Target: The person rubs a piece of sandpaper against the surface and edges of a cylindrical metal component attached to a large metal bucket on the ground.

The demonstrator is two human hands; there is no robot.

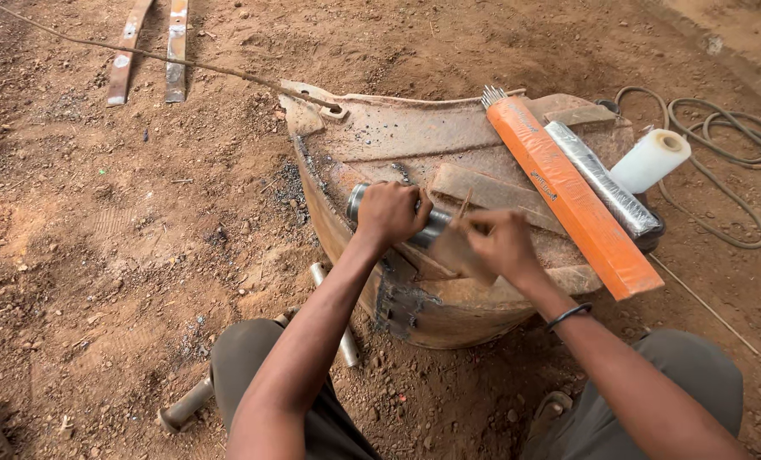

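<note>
My left hand point(390, 213) grips a short grey metal cylinder point(357, 203) lying on top of a large rusty curved steel part point(380, 140). My right hand point(501, 243) is just right of it, pinching a brown sheet, apparently abrasive paper point(459, 253), against the cylinder's right end. Both forearms reach in from below. The middle of the cylinder is hidden under my fingers.
An orange box of welding rods point(572, 198) and a silver-wrapped pack point(603, 179) lie on the steel part, a white roll point(650, 159) beside them. Coiled cable point(734, 140) lies at the right. Metal pipes point(344, 336) and flat bars point(150, 51) rest on the dirt.
</note>
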